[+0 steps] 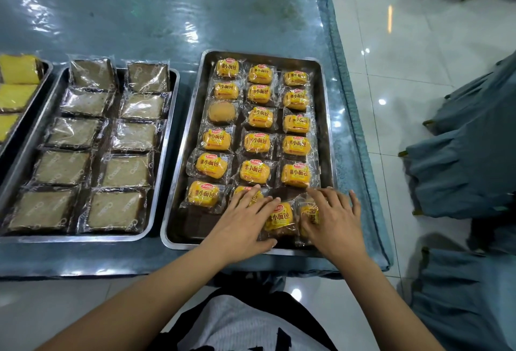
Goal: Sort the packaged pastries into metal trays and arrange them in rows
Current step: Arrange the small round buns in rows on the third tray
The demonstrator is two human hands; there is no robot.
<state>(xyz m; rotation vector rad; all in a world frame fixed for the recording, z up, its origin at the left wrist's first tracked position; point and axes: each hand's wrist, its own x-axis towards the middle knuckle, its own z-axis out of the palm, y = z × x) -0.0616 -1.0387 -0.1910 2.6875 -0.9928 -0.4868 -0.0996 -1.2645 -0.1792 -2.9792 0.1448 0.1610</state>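
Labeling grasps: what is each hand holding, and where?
Neither grips. Left hand lies flat on a bun packet; right hand presses spread fingers on another's top.

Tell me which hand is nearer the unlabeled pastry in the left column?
Left. The left hand lies at the tray's near end, a few rows nearer the camera than the unlabeled pastry. The right hand is farther right, across the tray.

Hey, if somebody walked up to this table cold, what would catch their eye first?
Probably the right metal tray, filled with rows of bright yellow packaged buns. At its near end the left hand and right hand lie with fingers spread over the last packets, a yellow bun packet between them. To the left, a second tray holds two columns of brown cake slices in clear wrap.
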